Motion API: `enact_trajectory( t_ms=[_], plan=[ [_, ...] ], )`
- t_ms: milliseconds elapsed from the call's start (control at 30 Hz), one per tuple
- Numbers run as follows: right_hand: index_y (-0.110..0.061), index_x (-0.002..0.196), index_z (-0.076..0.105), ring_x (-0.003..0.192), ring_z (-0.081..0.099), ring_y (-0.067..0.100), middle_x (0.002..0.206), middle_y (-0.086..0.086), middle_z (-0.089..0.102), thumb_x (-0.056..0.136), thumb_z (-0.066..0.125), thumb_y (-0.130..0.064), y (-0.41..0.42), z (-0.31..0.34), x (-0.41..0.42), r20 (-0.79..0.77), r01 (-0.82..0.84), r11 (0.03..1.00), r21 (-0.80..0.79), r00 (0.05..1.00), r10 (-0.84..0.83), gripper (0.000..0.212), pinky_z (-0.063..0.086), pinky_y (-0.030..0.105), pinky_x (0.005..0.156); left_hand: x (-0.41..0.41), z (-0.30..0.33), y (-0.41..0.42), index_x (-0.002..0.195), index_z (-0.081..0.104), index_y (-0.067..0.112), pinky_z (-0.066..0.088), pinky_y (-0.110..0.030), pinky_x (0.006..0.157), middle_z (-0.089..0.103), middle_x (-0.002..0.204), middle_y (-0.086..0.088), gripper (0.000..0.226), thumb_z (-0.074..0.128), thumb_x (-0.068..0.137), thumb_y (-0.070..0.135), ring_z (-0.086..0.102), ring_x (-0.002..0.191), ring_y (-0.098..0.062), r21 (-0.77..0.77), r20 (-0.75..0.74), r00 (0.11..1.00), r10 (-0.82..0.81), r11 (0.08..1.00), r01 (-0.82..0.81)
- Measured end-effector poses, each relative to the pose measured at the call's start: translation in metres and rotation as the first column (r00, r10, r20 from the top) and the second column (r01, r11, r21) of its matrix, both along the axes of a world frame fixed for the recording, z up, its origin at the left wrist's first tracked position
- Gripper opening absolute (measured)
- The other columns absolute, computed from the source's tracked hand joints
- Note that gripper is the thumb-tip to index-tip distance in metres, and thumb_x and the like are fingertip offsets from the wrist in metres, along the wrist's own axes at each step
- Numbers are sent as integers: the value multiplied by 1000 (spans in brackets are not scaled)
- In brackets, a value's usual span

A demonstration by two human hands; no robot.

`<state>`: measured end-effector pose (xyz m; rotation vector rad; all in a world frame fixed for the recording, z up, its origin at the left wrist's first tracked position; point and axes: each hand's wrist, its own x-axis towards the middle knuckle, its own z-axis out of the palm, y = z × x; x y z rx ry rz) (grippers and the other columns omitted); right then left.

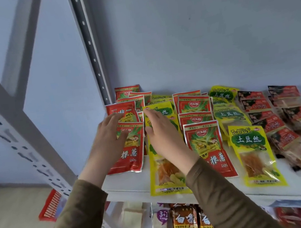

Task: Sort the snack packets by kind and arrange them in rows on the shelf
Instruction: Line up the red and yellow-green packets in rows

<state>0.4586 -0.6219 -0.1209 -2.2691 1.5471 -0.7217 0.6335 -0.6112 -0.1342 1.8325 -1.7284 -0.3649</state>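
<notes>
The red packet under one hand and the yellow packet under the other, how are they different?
The red packet has a red wrapper; the yellow packet is yellow with a clear window showing orange strips. The red packet lies fully on the shelf; the yellow packet's bottom edge sticks out past the shelf's front. The left hand rests on the red one, the right hand on the yellow. Both lie flat.

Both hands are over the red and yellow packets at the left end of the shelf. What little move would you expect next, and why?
Probably the left hand squares up the leftmost red packets, which lie fanned and skewed, while the right hand steadies the yellow packets beside them. The red row further right already looks tidier.
</notes>
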Motion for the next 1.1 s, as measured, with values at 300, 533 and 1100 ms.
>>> enact_trajectory(
  t_ms=[300,533,1100],
  plan=[
    [-15,155,28,145,32,23,158,3,36,102,55,-34,7,-18,44,-139,40,997,62,990,-31,63,26,33,118,24,-31,-27,156,0,40,48,-56,107,37,159,-2,86,54,93,64,49,138,-29,102,-130,989,70,993,-57],
    [-19,161,4,155,3,29,168,10,4,105,48,-24,-12,-40,62,28,99,971,219,994,-108,71,9,40,124,17,-34,-40,159,14,29,52,-45,103,49,151,2,81,67,98,29,57,129,-20,39,-276,961,-17,999,29],
    [-30,124,47,98,69,21,117,0,65,101,46,-14,-75,-42,71,621,53,878,476,687,-378,27,61,48,84,30,-46,-55,156,33,32,57,-33,79,47,147,0,65,63,100,19,63,115,-20,134,-349,935,65,991,-19]
  ],
)
